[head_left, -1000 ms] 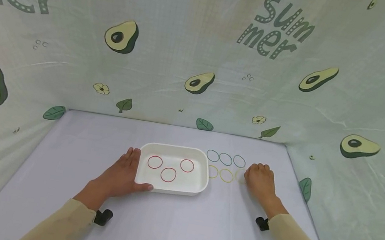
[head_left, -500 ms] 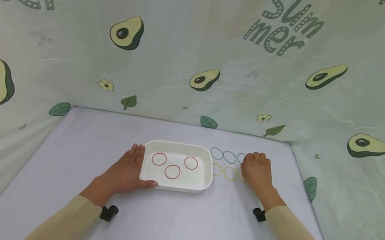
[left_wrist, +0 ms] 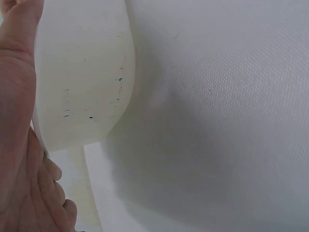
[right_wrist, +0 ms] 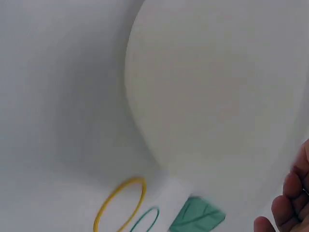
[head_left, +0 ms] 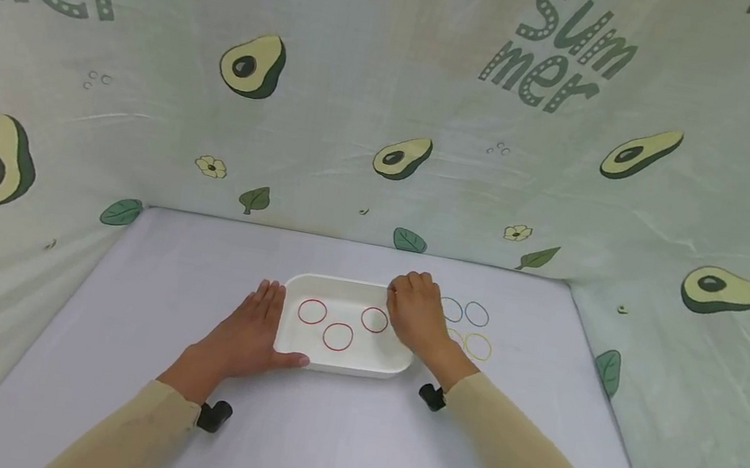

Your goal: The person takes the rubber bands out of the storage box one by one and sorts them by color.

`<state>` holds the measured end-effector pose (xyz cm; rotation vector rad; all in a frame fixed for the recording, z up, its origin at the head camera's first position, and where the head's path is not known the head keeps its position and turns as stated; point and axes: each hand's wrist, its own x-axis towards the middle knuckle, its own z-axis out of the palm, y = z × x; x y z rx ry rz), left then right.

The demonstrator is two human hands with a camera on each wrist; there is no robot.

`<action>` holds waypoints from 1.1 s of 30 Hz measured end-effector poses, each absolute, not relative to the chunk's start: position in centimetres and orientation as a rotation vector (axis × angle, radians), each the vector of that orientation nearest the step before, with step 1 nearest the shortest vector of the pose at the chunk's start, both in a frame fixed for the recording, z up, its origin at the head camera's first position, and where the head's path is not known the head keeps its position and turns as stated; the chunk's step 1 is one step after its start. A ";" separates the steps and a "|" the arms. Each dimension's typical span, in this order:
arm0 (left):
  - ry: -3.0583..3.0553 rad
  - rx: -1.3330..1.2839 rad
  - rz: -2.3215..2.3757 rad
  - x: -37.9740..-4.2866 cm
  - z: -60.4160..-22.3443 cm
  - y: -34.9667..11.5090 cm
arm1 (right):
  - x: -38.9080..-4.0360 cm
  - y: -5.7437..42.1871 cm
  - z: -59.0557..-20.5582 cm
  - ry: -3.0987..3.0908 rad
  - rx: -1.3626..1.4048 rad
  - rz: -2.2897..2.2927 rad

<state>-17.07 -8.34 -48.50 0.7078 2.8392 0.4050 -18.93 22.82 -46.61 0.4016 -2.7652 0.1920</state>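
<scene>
In the head view, a white tray [head_left: 366,355] stands mid-table, with three red rubber bands [head_left: 336,350] spread on its bottom. My left hand [head_left: 248,337] lies along its left side, fingers straight, thumb along the front rim. The left wrist view shows the tray's wall [left_wrist: 87,72] close beside that thumb. My right hand [head_left: 419,312] is bent over the tray's far right corner, its fingertips at the rim. In the right wrist view its fingers [right_wrist: 285,208] are bent beyond the tray; I cannot tell whether they hold anything.
Right of the tray lie thin teal bands [head_left: 476,326] and yellow bands [head_left: 476,359], partly covered by my right hand. A white tabletop [head_left: 328,439] surrounds the tray. Behind the table hangs a cloth [head_left: 338,97] printed with avocados.
My right hand has moved from the far-right yellow and teal bands leftward to the tray's right end, uncovering those bands. My left hand stays at the tray. The head view shifts slightly.
</scene>
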 end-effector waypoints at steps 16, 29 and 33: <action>2.843 0.713 0.400 -17.2 -48.7 -8.5 | -19.4 16.9 -50.0 -2.970 0.684 0.323; 2.832 0.699 0.421 -17.1 -48.7 -8.4 | -19.4 16.6 -50.8 -3.016 0.738 0.199; 2.836 0.716 0.426 -17.1 -48.9 -8.5 | -19.2 16.6 -50.8 -3.003 0.778 0.149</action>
